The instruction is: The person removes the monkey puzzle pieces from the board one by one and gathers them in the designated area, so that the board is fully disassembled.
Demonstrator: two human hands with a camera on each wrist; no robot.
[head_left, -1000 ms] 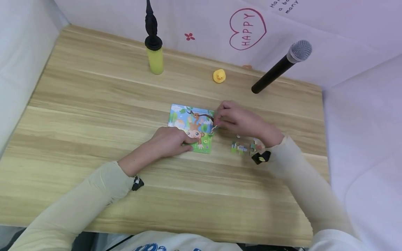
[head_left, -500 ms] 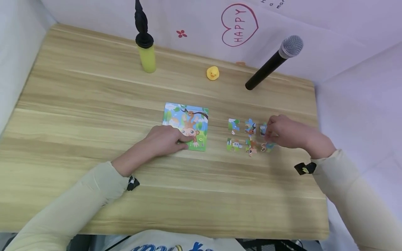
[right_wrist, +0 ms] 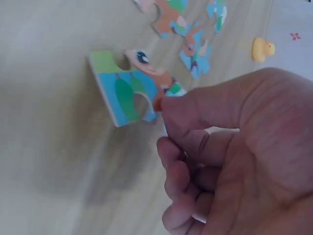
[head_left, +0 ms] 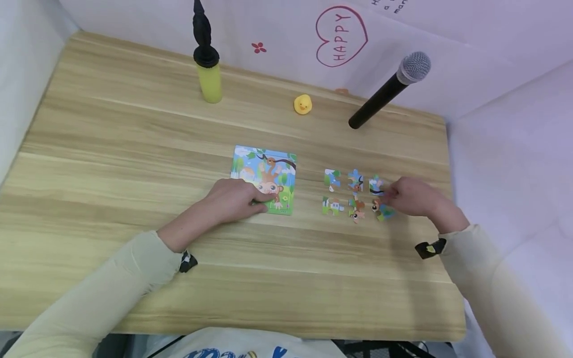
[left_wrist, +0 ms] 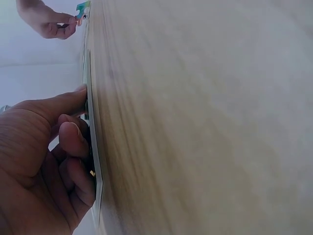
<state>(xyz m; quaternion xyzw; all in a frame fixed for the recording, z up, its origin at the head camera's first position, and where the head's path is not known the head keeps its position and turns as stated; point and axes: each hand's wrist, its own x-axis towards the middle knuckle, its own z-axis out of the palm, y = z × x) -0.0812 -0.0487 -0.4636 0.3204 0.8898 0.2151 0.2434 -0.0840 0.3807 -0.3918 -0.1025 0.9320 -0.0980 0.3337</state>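
Note:
A puzzle board with a monkey picture lies flat on the table, and my left hand rests over its lower left part. In the left wrist view the thumb touches the board's face, with the other fingers bent loosely against it. To the right of the board, my right hand pinches a puzzle piece between thumb and forefinger; this piece, green and blue with a monkey's eye, is tilted. Beside it lie other loose pieces, including a cloud-and-leaf one, a branch one and a brown monkey-face one.
Along the back of the table stand a yellow-green bottle with a black top, a small yellow duck and a black microphone. A white sheet with drawings hangs behind them.
My right hand has gone from the board's right edge over to the loose pieces, then slightly down to the lower right piece, which it pinches. My left hand stays on the board.

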